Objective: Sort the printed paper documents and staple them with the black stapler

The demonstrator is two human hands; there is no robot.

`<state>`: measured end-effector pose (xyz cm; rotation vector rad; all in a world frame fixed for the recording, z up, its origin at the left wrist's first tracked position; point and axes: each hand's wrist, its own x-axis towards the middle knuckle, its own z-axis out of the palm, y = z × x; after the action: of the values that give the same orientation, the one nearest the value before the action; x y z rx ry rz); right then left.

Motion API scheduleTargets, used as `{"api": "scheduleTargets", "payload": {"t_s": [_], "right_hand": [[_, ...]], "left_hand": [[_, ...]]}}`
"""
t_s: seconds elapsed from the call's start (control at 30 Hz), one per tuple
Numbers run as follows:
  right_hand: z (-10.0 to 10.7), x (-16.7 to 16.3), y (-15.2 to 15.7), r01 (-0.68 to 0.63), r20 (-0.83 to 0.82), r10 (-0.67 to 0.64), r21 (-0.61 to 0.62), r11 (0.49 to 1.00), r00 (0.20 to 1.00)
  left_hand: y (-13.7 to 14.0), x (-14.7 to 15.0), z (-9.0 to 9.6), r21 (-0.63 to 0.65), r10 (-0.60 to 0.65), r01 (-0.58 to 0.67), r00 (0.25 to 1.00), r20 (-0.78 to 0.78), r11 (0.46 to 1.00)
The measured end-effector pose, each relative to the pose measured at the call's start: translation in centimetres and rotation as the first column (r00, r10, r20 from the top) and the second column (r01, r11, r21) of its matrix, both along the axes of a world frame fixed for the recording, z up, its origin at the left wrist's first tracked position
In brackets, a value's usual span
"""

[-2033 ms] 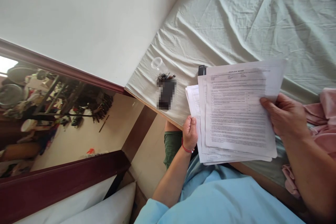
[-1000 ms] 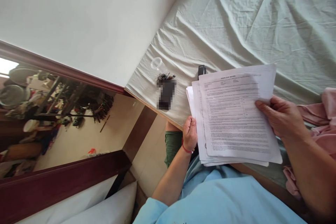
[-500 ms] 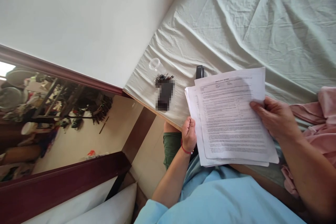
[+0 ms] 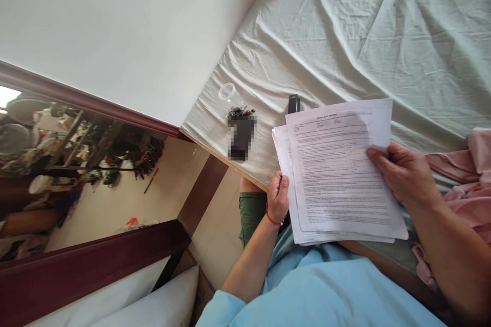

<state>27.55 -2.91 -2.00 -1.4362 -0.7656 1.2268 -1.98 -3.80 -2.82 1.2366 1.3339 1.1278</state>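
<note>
I see papers (image 4: 337,184) part-hiding a black object (image 4: 293,103). Left hand (image 4: 278,195) and right hand (image 4: 407,171) grip them, long axis outward, heading farthest.

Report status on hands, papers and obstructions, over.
Left hand: fingers gripping left edge of white printed paper sheets. Right hand: fingers pinching right edge. No obstruction visible; black oblong object partly hidden behind sheets.

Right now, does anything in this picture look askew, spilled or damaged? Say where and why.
The papers in the left hand and right hand look askew: their left and bottom edges sit out of line. The dark object on the cloth is pixelated, so I cannot judge its condition.
</note>
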Motion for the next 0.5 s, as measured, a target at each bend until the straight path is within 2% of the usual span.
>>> {"api": "scheduleTargets", "payload": {"t_s": [0.2,0.5], "right_hand": [[0.25,-0.21,0.01,0.029,-0.005,-0.029,0.012,0.999,1.0],[-0.3,-0.35,0.08,0.039,0.001,-0.039,0.013,0.999,0.999]], "left_hand": [[-0.06,-0.1,0.18,0.032,-0.04,0.042,0.999,-0.036,0.999],[-0.08,0.03,-0.15,-0.019,-0.014,0.015,0.999,0.035,1.0]]}}
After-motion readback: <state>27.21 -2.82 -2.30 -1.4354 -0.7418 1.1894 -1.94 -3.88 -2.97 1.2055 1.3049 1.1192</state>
